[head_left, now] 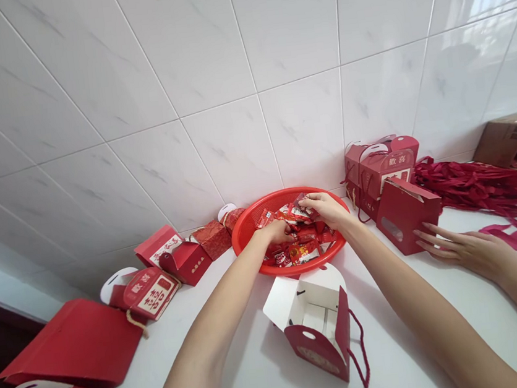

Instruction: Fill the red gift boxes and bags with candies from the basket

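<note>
Both of my hands are inside a red plastic basket [241, 246] of small red-wrapped sweets [305, 252]. On its left side, my left hand [278, 231] has its fingers curled down among the sweets; what they close on is hidden. My right hand [328, 210] pinches a wrapped sweet [300, 200] near the basket's back right. Between my forearms stands an open dark red gift box [319, 343], its white inside showing and a red cord handle hanging at its right.
At right another person's hand [473, 252] touches a red box [408, 214]. Behind it are more red boxes [377, 168], a heap of red ribbons [481, 184] and a cardboard carton [504, 138]. Several red boxes [153, 293] line the left side. A tiled wall [217, 155] bounds the table.
</note>
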Motion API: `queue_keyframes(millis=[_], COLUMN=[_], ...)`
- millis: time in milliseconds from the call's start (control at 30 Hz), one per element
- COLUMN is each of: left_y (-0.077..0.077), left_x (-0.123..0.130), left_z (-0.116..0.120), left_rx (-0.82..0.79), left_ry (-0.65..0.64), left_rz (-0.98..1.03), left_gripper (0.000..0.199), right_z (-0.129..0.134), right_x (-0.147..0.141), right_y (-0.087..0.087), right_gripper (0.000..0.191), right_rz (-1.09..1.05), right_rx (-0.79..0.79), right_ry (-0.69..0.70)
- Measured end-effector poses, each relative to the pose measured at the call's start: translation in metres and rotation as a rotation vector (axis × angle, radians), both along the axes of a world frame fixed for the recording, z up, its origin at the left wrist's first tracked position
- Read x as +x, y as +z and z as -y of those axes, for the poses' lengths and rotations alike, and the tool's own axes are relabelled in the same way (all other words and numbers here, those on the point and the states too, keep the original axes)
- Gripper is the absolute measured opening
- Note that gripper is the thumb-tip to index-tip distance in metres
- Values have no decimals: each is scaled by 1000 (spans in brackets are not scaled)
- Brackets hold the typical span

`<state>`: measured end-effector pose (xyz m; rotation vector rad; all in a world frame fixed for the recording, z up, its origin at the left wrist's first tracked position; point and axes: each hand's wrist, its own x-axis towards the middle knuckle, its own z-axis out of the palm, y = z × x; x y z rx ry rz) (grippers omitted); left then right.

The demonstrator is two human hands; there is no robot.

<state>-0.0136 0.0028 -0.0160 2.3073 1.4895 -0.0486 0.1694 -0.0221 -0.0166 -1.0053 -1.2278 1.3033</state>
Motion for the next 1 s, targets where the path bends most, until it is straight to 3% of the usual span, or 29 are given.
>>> queue_keyframes(millis=[67, 167, 233, 567, 667, 767, 867, 1000], left_y=[2, 7, 9, 10, 8, 5, 4, 3], left_x=[2, 5, 5, -14, -21, -26, -29, -26], left_z=[2, 5, 7, 5, 3, 1, -1, 0], left_rx=[-50, -94, -120, -113, -180, -89, 36, 32], left_ry=[-10, -13, -8, 130, 142, 161, 161, 138], left_rz=[-76, -113, -97, 174, 204, 160, 101, 33], left_gripper=[23, 9, 10, 9, 21, 28, 15, 19], right_z=[-3, -7, -10, -16, -14, -11, -8, -5], right_x=[2, 5, 5, 3, 5, 7, 6, 5], right_y=[-4, -10, -13, -21, -18, -15, -12, -10], right_gripper=[8, 7, 7, 10, 8, 6, 5, 6], right_rz=[18, 57, 63, 70, 82, 70, 60, 64], right_rx=[23, 68, 113, 162, 131, 119, 113, 110], right_ry=[0, -7, -39, -150, -67, 9, 7, -11])
